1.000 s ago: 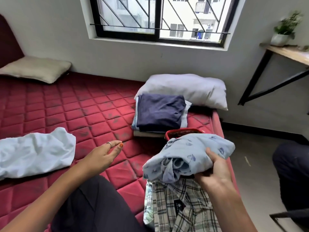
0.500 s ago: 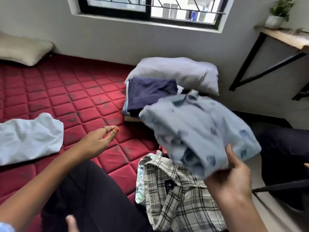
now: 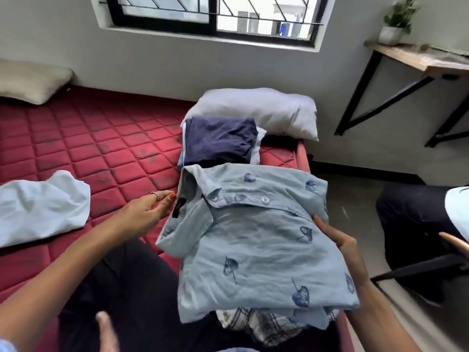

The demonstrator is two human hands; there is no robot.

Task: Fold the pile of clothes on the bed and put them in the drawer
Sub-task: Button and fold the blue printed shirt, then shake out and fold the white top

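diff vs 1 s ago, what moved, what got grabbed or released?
The right hand lifted the light blue leaf-print shirt, bunched a second ago, and now holds it spread out, collar up, over the plaid shirt. The left hand, open, has come to the collar edge. Navy folded stack, white garment and pillows unchanged.

Two hands — left hand (image 3: 142, 214), right hand (image 3: 340, 247) — two pillows, a beige pillow (image 3: 30, 82) and a white pillow (image 3: 261, 110), one leaf-print shirt (image 3: 253, 245), one plaid shirt (image 3: 256, 323), one folded stack (image 3: 218, 143), one white garment (image 3: 38, 207), and one potted plant (image 3: 396, 24).
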